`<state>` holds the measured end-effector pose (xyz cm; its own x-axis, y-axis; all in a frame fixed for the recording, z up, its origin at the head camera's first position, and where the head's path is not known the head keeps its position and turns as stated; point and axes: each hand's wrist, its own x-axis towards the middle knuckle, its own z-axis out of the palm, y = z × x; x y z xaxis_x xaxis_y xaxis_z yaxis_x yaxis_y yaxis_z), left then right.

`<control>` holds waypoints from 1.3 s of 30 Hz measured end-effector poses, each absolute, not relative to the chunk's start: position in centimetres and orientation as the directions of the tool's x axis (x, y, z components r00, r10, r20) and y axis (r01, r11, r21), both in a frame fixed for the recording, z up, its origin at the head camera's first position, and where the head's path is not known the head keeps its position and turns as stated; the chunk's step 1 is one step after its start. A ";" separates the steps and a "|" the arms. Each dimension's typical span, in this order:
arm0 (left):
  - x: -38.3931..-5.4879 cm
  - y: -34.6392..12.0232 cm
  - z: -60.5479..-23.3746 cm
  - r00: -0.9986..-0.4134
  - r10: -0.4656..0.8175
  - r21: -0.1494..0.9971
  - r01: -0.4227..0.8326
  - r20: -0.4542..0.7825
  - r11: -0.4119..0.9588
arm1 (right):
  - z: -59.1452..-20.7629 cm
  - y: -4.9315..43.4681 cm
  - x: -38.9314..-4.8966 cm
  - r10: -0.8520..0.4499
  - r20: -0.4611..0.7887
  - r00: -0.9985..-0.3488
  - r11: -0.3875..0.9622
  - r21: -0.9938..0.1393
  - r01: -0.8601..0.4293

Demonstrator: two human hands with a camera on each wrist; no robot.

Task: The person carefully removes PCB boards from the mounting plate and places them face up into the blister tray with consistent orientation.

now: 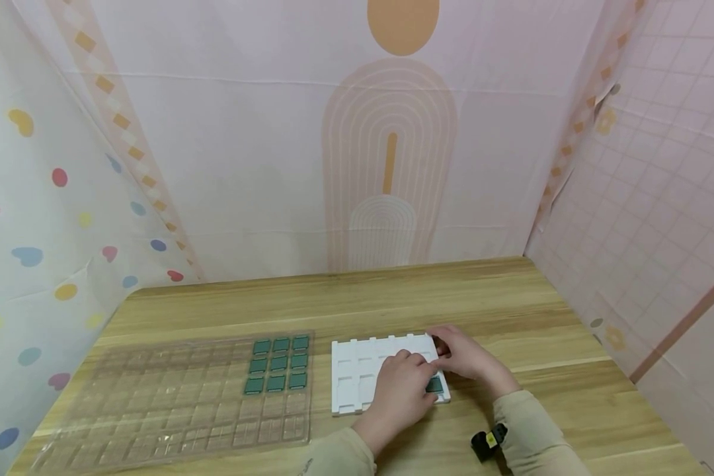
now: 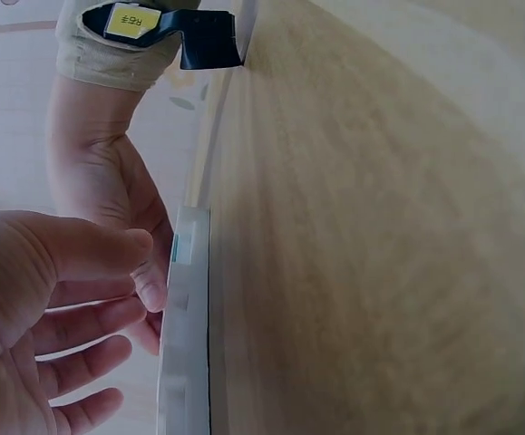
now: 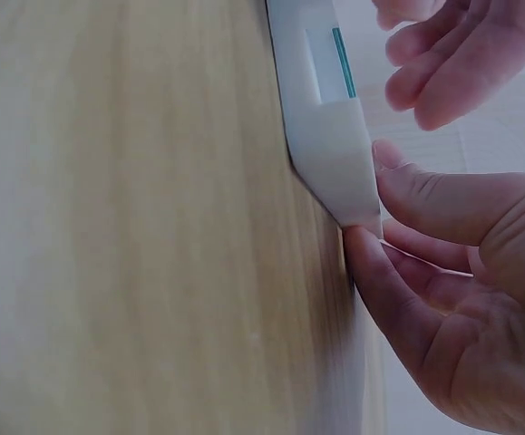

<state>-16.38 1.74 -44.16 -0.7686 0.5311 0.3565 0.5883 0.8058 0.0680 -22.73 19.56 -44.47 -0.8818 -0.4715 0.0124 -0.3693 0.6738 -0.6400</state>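
Note:
A white compartment tray (image 1: 346, 360) lies on the table before me. In its front right pocket sits a small green square circuit board (image 1: 434, 385), whose edge shows as a thin green strip (image 3: 344, 62) in the right wrist view. My left hand (image 1: 400, 389) is over the right half of the tray beside this board, fingers loosely bent and apart, hiding some pockets. My right hand (image 1: 465, 356) is at the far right corner of the tray. Its thumb and forefinger (image 3: 398, 294) pinch that corner in the right wrist view.
Left of the white tray lies a wide clear plastic blister tray (image 1: 172, 396) with many pockets. Several green square boards (image 1: 278, 363) sit in rows at its right end. A black wrist camera (image 1: 486, 443) is on my right sleeve. Printed cloth (image 1: 244, 165) hangs behind the wooden table (image 1: 571, 396).

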 end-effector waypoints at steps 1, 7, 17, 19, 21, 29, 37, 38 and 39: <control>-16.4 1.8 -44.2 -0.774 0.527 0.068 0.583 0.351 0.810 | -44.5 19.6 -22.7 -0.477 0.017 -0.879 0.670 -0.640 -0.376; -16.6 2.4 -44.2 -0.795 0.512 0.063 0.558 0.326 0.827 | -44.5 19.5 -22.7 -0.477 0.020 -0.879 0.670 -0.639 -0.378; -16.9 2.9 -44.4 -0.821 0.503 0.055 0.535 0.270 0.843 | -44.6 19.4 -22.7 -0.464 0.016 -0.886 0.670 -0.648 -0.362; -16.9 3.0 -44.5 -0.823 0.502 0.059 0.533 0.266 0.844 | -44.5 19.4 -22.7 -0.467 0.019 -0.884 0.668 -0.647 -0.367; -17.0 3.0 -44.6 -0.823 0.501 0.062 0.533 0.267 0.844 | -44.5 19.4 -22.6 -0.471 0.020 -0.882 0.666 -0.647 -0.371; -17.3 3.1 -44.6 -0.810 0.506 0.058 0.544 0.298 0.837 | -44.5 19.5 -22.6 -0.487 0.030 -0.873 0.656 -0.647 -0.389; -17.4 3.1 -44.7 -0.810 0.509 0.067 0.548 0.292 0.834 | -44.4 19.5 -22.6 -0.491 0.032 -0.870 0.649 -0.653 -0.390; -17.4 3.1 -44.7 -0.811 0.508 0.070 0.547 0.290 0.834 | -44.4 19.5 -22.6 -0.493 0.033 -0.870 0.649 -0.652 -0.392; -17.4 3.1 -44.8 -0.813 0.507 0.073 0.547 0.287 0.834 | -44.4 19.5 -22.6 -0.494 0.034 -0.869 0.648 -0.651 -0.394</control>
<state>-17.42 3.10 -44.76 -0.8127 0.5072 0.2870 0.5465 0.8342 0.0734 -22.62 19.53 -44.43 -0.8686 -0.4943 0.0341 -0.3944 0.6482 -0.6514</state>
